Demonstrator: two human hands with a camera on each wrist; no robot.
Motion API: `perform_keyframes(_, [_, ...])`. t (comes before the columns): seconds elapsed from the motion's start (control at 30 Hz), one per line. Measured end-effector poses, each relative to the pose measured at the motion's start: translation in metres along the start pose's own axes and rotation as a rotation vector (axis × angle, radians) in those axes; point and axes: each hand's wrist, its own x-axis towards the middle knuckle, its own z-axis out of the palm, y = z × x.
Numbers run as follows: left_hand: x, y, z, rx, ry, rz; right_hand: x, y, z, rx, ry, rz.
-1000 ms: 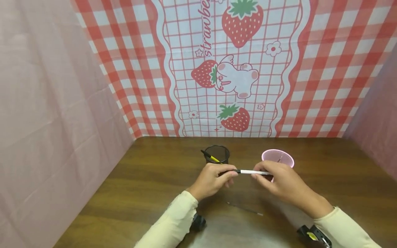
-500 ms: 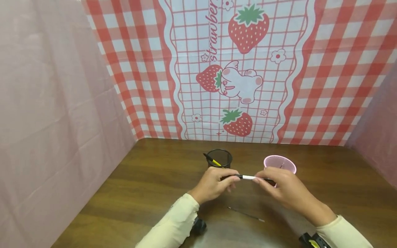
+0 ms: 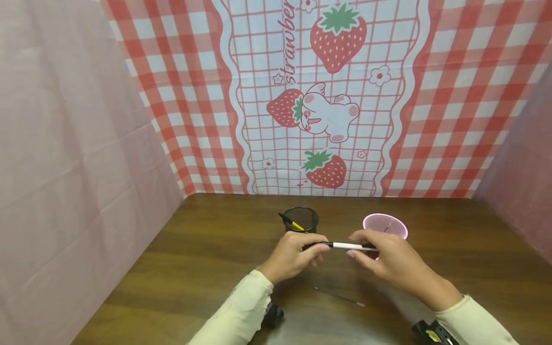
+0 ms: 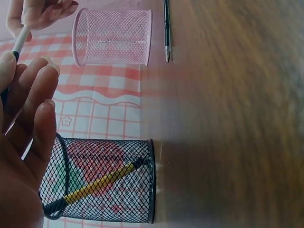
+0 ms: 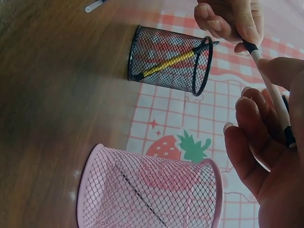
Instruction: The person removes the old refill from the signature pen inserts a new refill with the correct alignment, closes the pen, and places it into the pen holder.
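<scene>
Between my hands, above the table, a white pen with black ends (image 3: 344, 245) lies nearly level. My left hand (image 3: 295, 256) pinches its black left end between thumb and fingers. My right hand (image 3: 394, 256) is round the other end; in the right wrist view the thumb touches the white barrel and the fingers curve behind it. Part of that end is hidden by the hand in the head view. Below the hands, a thin dark pen refill (image 3: 339, 296) with a pale end lies on the table.
Behind my left hand stands a black mesh cup (image 4: 102, 180) with a yellow and black pen (image 4: 102, 183) leaning in it. A pink mesh cup (image 5: 152, 190) behind my right hand holds a thin dark stick (image 5: 140, 194). A checked strawberry cloth (image 3: 327, 110) hangs at the table's back edge.
My right hand first covers more of the white barrel, then shifts so more white shows, with thumb and forefinger further apart. The left hand keeps its pinch. The head view shifts slightly.
</scene>
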Motion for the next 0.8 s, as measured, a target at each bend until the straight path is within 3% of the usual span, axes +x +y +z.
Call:
perform_keyframes(0.23, [0.001, 0.0, 0.001, 0.003, -0.025, -0.015, -0.002, 0.005, -0.002, -0.036, -0.002, -0.027])
perform_keyframes(0.8, [0.0, 0.003, -0.009, -0.003, -0.043, -0.069, 0.001, 0.008, -0.001, 0.035, 0.03, -0.034])
